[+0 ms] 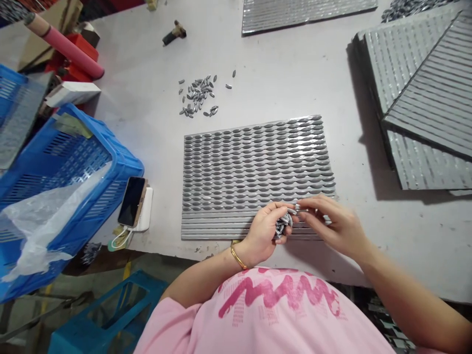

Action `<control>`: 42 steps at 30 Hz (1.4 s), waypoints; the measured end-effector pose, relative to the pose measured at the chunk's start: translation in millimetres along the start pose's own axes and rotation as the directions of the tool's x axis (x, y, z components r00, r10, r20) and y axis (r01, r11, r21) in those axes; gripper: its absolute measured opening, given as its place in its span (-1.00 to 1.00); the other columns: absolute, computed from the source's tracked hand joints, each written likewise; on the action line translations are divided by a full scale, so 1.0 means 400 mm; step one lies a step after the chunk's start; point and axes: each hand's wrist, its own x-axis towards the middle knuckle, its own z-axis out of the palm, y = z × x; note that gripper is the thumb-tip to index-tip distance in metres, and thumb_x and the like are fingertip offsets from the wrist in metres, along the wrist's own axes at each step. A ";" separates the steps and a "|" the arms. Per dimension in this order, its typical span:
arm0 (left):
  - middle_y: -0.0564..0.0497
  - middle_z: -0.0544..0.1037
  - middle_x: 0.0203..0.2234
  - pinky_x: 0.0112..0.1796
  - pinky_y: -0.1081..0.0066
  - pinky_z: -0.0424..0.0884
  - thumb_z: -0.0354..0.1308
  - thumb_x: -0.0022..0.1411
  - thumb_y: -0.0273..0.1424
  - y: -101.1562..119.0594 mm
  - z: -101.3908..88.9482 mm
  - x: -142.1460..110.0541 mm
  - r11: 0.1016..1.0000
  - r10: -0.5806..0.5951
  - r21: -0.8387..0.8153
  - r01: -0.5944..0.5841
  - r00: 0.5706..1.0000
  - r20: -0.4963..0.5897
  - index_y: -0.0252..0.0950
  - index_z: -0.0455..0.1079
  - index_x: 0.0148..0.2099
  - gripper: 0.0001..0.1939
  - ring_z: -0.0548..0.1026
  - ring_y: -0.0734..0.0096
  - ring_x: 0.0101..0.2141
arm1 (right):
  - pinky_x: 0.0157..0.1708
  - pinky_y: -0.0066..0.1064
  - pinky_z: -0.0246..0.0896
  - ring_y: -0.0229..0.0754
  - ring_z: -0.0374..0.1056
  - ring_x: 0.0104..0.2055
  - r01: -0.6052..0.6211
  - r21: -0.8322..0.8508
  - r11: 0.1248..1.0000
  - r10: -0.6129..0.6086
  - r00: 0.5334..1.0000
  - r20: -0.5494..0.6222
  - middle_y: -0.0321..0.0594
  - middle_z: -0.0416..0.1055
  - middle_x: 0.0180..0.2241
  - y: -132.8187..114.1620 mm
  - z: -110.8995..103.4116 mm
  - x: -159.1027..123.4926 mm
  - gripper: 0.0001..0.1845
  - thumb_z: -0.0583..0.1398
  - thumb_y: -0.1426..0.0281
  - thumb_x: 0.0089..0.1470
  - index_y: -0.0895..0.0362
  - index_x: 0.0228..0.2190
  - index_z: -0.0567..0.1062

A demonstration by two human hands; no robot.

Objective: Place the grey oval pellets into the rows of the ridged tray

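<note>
My left hand (263,233) is curled nearly closed around a bunch of small seed-shaped silver pieces (283,224), with a few showing between my fingers. My right hand (332,221) is partly open, with its thumb and fingertips (306,204) drawn together just beside the bunch. They are too small and too close to the left hand for me to tell whether they have a piece.

Both hands are over the lower part of a ridged grey metal sheet (258,172) lying flat on the surface (147,147). Its upper rows are filled with the same pieces, set end to end in the grooves, while the lowest rows, under my hands, are bare. Above the sheet, a loose heap of pieces (197,96) lies on the surface. To my right is a stack of ridged sheets (416,98). To my left are a blue plastic crate (62,172) and a phone (132,201) wired to a white power bank (146,209).
</note>
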 end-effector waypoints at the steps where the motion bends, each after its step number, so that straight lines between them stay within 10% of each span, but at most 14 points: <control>1: 0.03 0.47 -0.39 -0.69 0.64 -0.03 0.24 0.18 -0.26 -0.001 0.000 0.001 1.000 0.003 -0.007 -0.003 1.000 0.007 -0.27 0.39 -0.12 -0.74 0.36 0.63 -0.58 | -0.37 -0.35 0.35 -0.19 0.42 -0.29 -0.003 0.073 0.997 0.002 1.000 0.016 -0.19 0.49 -0.26 -0.009 0.001 0.000 -0.69 0.17 0.44 0.25 -0.03 0.01 0.49; 21: 0.02 0.47 -0.42 -0.72 0.62 0.00 0.25 0.18 -0.17 -0.012 0.015 0.015 0.990 -0.115 0.093 0.101 0.981 0.157 -0.30 0.36 -0.22 -0.70 0.38 0.61 -0.60 | -0.23 -0.27 0.37 -0.14 0.40 -0.20 0.080 0.048 0.996 -0.078 0.995 -0.056 -0.18 0.42 -0.26 -0.007 -0.008 -0.018 -0.81 0.19 0.48 0.20 0.00 -0.18 0.54; 29: -0.07 0.56 -0.39 -0.72 0.60 0.09 0.13 0.17 -0.31 -0.016 0.010 0.010 0.990 -0.138 0.045 0.134 0.984 0.110 -0.28 0.32 -0.17 -0.80 0.43 0.50 -0.58 | -0.41 -0.36 0.41 -0.20 0.47 -0.40 -0.318 0.172 0.932 0.342 0.929 -0.139 -0.24 0.54 -0.30 0.065 -0.028 -0.087 -0.85 0.17 0.28 0.26 0.03 -0.16 0.47; 42: -0.08 0.58 -0.34 -0.70 0.58 0.24 0.27 0.19 -0.21 -0.023 0.004 0.017 0.996 -0.079 0.039 0.075 0.989 0.127 -0.32 0.38 -0.14 -0.68 0.48 0.52 -0.55 | -0.33 -0.37 0.26 -0.18 0.44 -0.30 -0.023 -0.358 0.933 0.029 1.000 0.011 -0.22 0.52 -0.31 0.113 -0.060 -0.008 -0.81 0.09 0.37 0.31 0.07 -0.20 0.53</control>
